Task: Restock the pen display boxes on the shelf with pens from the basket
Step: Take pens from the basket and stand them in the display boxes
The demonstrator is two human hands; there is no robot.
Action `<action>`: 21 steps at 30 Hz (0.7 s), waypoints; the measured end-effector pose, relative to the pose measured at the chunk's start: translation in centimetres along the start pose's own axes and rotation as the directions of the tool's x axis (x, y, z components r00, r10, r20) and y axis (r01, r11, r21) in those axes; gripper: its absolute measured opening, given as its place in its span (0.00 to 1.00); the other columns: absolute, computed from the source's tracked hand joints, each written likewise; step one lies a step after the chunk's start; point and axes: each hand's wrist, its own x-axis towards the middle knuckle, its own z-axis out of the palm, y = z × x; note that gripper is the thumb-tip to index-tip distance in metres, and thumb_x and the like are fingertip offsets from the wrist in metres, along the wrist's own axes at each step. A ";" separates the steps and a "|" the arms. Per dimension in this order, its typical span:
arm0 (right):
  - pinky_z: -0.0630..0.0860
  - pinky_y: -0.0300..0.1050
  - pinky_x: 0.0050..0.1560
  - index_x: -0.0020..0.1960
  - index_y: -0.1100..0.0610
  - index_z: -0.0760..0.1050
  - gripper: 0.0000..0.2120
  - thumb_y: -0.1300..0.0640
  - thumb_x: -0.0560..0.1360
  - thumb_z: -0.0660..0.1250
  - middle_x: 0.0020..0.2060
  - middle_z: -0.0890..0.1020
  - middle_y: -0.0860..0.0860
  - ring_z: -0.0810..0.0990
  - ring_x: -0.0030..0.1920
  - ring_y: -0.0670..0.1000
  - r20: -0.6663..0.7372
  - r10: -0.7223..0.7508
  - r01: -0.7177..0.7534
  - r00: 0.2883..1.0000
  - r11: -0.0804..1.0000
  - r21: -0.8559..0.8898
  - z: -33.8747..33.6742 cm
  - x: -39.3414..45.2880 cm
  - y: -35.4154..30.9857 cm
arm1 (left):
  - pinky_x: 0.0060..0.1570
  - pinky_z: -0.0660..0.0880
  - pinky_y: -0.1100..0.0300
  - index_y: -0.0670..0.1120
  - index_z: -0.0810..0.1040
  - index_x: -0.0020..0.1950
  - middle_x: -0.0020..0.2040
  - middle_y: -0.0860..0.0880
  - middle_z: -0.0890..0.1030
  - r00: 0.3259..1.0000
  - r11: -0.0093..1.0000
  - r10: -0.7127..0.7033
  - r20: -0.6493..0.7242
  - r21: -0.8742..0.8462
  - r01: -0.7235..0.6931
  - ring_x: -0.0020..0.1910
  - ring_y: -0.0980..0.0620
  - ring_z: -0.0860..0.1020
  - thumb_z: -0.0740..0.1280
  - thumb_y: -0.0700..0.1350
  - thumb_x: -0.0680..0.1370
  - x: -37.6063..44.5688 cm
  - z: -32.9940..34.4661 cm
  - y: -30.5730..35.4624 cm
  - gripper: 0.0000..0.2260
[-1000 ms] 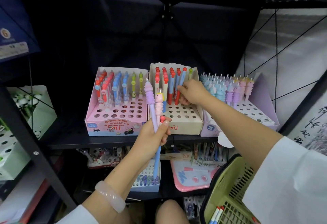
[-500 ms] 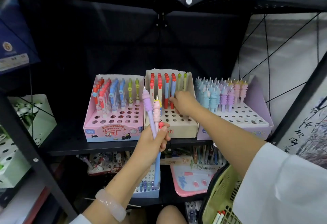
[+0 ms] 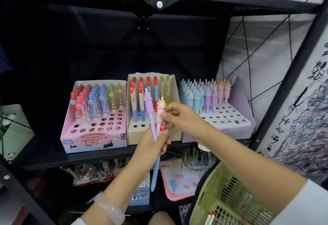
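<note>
Left hand (image 3: 152, 142), centre of frame, grips a bunch of pens upright: a purple pen (image 3: 150, 111) w/ ribbed top, a pink pen (image 3: 160, 113) w/ a unicorn head, a small red-topped one (image 3: 163, 128) just above the thumb, and a blue barrel (image 3: 155, 173) hanging below the fist. Right hand (image 3: 179, 116) reaches in from lower right, fingertips pinching the pink pen near its top. Going by size: black shelf (image 3: 99, 155) fills most of the frame, its board running across the middle. Green basket (image 3: 213, 194) sits lower right under the right forearm, w/ a few red-capped pens (image 3: 210, 217) in its bottom. On the shelf board, 3 display boxes side by side: pink box (image 3: 94, 140) at centre-left, back rows filled w/ red, blue & green pens, front holes empty; beige box (image 3: 133, 132) in the middle, partly behind the hands, red, blue & green pens at the back; lilac box (image 3: 237, 132) centre-right, w/ rows of blue, purple & pink unicorn pens, front holes empty. White box (image 3: 16, 129) at left edge. Lower shelf holds more stationery, incl. a pink tray (image 3: 179, 187); too blurred to tell more. Pale bracelet (image 3: 110, 207) on the left wrist, bottom centre; white sleeve (image 3: 305, 205) bottom right.
</note>
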 end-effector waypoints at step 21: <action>0.71 0.40 0.36 0.50 0.54 0.66 0.05 0.54 0.79 0.62 0.44 0.81 0.55 0.80 0.43 0.55 -0.670 -0.093 -0.138 0.737 0.949 -0.285 -17.2 2.3 9.3 | 0.24 0.68 0.63 0.47 0.74 0.51 0.28 0.51 0.78 0.998 1.000 -0.020 0.064 0.019 0.019 0.21 0.55 0.70 0.56 0.47 0.82 3.9 7.2 1.4 0.08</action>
